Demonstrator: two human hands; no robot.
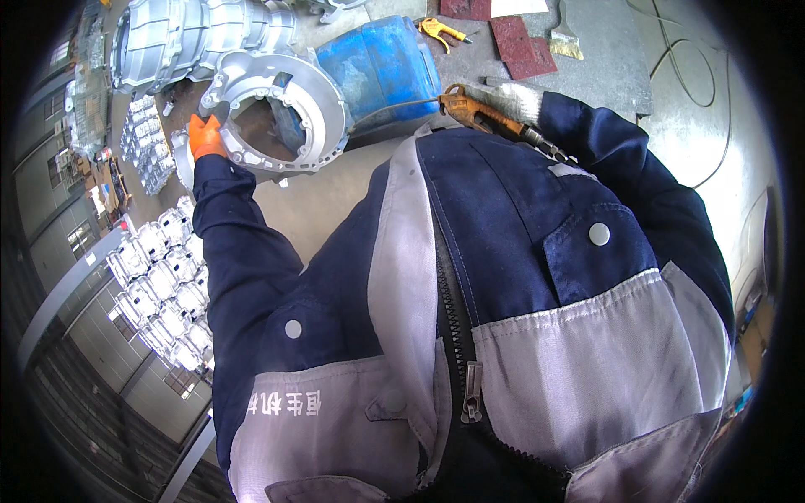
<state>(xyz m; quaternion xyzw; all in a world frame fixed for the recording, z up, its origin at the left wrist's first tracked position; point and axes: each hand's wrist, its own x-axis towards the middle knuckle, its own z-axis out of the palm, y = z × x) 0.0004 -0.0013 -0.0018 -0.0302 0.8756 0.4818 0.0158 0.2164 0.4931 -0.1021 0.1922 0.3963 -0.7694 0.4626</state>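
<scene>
My left hand (206,138), in an orange glove, is closed on the near left rim of a silvery cast-metal housing (329,117). The housing is a wide ring with a flanged edge, bolt holes and a big round opening, tilted so that I look through it. My right hand (518,102), in a whitish knit glove, grips an orange air blow gun (461,107) in front of my chest. From the gun a long thin nozzle points left toward the housing, and a hose fitting (537,138) hangs at its other end. The right fingers are partly hidden behind the gun.
A blue plastic container (381,71) stands just beyond the housing. On the grey bench (616,63) lie a yellow blow gun (443,33), dark red abrasive sheets (513,46) and a brush (566,38). More castings (159,42) are stacked at left; a cable (671,54) trails at right.
</scene>
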